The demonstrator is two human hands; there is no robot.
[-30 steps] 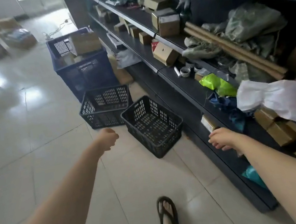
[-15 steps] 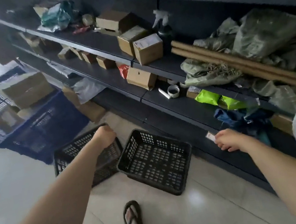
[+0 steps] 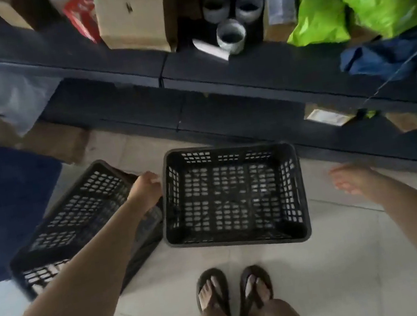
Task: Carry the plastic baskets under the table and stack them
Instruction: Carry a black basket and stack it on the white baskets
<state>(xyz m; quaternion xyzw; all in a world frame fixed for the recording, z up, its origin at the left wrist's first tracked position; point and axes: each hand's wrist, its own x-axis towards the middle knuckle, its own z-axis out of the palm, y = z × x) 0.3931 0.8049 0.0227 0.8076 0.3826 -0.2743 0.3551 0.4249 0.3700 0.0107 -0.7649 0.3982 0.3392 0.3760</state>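
Two empty black plastic baskets sit on the tiled floor in front of my feet. The right basket [image 3: 232,195] stands square before me. The left basket [image 3: 76,221] lies angled beside it. My left hand [image 3: 145,189] hovers over the gap between them, at the left basket's near corner, fingers curled; whether it touches a rim is unclear. My right hand [image 3: 351,179], blurred and with fingers apart, hangs to the right of the right basket, holding nothing.
A dark shelf unit [image 3: 243,71] runs across the top, holding cardboard boxes [image 3: 132,15], tape rolls [image 3: 230,34], and green bags [image 3: 357,5]. A large blue crate [image 3: 4,193] stands at the left. My feet in flip-flops [image 3: 233,289] are just behind the right basket.
I have stepped up to the baskets and now look straight down on them. My left hand moved from the left basket's far rim toward the gap; my right hand dropped from the shelf edge.
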